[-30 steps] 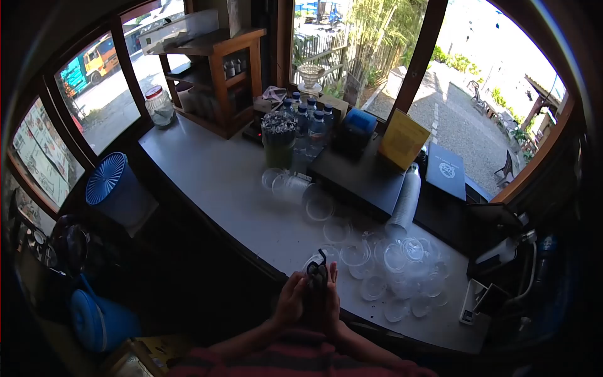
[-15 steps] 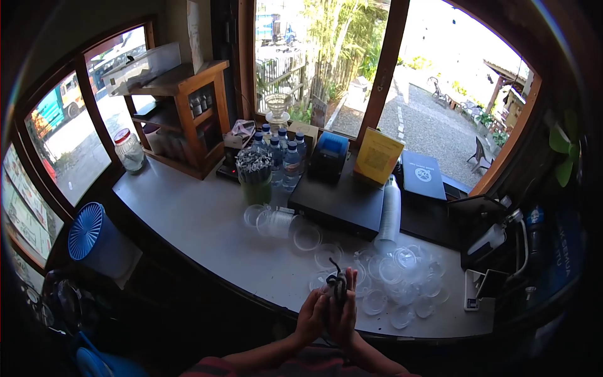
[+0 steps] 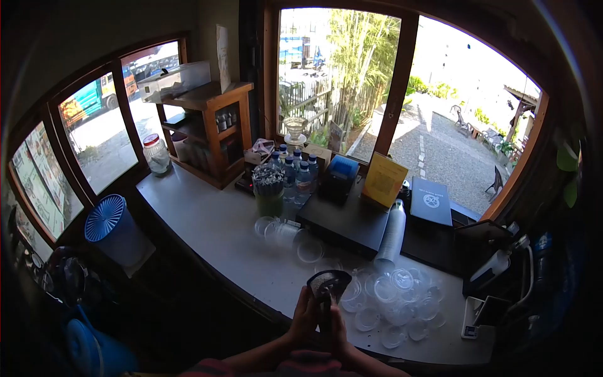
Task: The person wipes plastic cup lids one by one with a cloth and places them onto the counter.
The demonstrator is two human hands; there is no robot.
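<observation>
Both hands are raised close together at the counter's front edge. A dark object with a flared, rounded top [image 3: 329,284] stands up between them; what it is I cannot make out. My left hand [image 3: 304,318] presses on its left side, fingers together and pointing up. On its right side my right hand [image 3: 338,327] presses in the same way. Just to the right lies a pile of clear plastic lids [image 3: 402,292]. A stack of clear cups [image 3: 392,235] lies on its side behind the pile.
The grey counter [image 3: 195,210] also bears a green holder of wrapped straws [image 3: 269,198], water bottles [image 3: 303,179], a black box [image 3: 345,223], a yellow sign [image 3: 384,180] and a wooden shelf [image 3: 213,135]. A blue-lidded bin [image 3: 107,220] stands left.
The dark object between my hands shows a wide flared top where thin dark loops stood up before. The camera view has shifted, and both hands remain together.
</observation>
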